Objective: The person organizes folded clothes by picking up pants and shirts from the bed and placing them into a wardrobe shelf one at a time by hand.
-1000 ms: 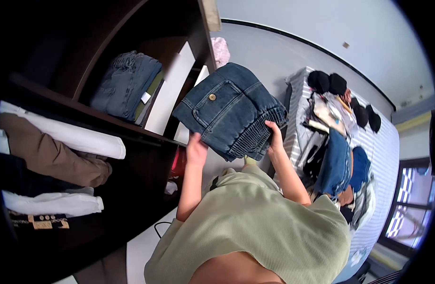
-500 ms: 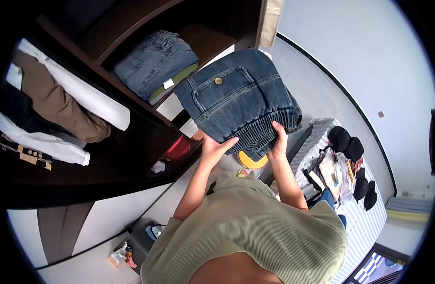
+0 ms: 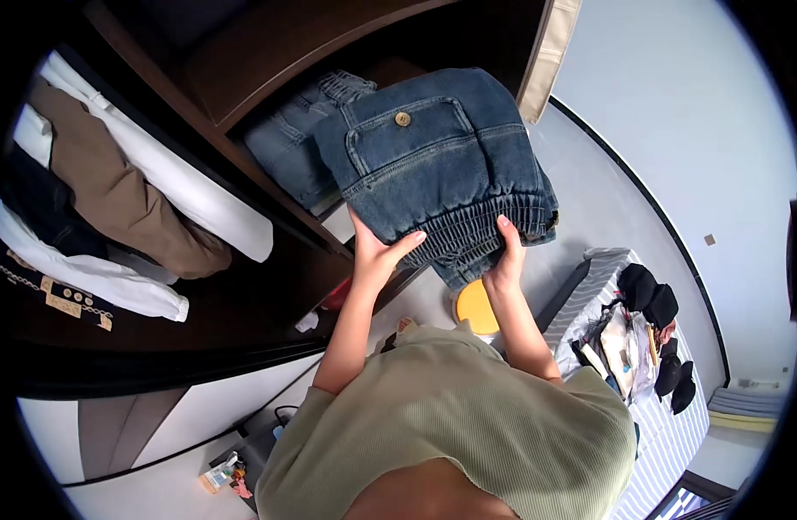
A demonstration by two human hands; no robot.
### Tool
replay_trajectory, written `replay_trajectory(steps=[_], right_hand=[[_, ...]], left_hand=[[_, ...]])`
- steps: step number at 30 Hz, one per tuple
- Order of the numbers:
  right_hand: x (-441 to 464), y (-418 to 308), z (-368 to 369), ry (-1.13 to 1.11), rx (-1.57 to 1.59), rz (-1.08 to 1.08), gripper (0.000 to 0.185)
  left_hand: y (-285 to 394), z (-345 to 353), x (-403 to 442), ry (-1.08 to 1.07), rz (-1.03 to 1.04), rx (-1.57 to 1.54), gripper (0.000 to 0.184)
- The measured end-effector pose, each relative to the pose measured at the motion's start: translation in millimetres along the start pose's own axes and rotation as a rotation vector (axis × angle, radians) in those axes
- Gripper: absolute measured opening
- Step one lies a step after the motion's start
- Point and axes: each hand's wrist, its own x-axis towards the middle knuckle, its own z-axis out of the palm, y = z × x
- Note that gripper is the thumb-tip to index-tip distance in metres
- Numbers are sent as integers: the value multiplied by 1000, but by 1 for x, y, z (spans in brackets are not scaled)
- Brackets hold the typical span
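Folded dark blue jeans (image 3: 433, 165) with a buttoned pocket and a gathered waistband are held up in front of me. My left hand (image 3: 377, 256) grips their lower left edge, thumb on top and fingers underneath. At the lower right, my right hand (image 3: 507, 260) holds the waistband, its thumb on the ribbed fabric. Behind the jeans, partly covered by them, a stack of lighter folded jeans (image 3: 290, 143) lies on a shelf of the dark wardrobe (image 3: 234, 95).
Brown trousers (image 3: 112, 182) and white garments (image 3: 190, 191) hang at the left. A yellow stool (image 3: 476, 308) stands on the floor below. At the right, a striped bed (image 3: 667, 429) bears black caps or cups (image 3: 648, 295) and other clothes.
The view has turned toward the wardrobe, and the held jeans now overlap the shelf stack. My left hand has gone from the jeans' lower corner to a thumb-on-top grip.
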Motion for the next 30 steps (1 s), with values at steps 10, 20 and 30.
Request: replay_trajectory(steps=[10, 20, 30], right_hand=[[29, 33, 64, -49, 28, -61, 46], [74, 63, 118, -234, 58, 43, 47], [107, 100, 160, -388, 103, 215, 45]], left_hand=[[34, -26, 70, 44, 193, 42, 76], [47, -48, 106, 355, 262, 200, 68], [54, -67, 127, 615, 351, 443, 77]])
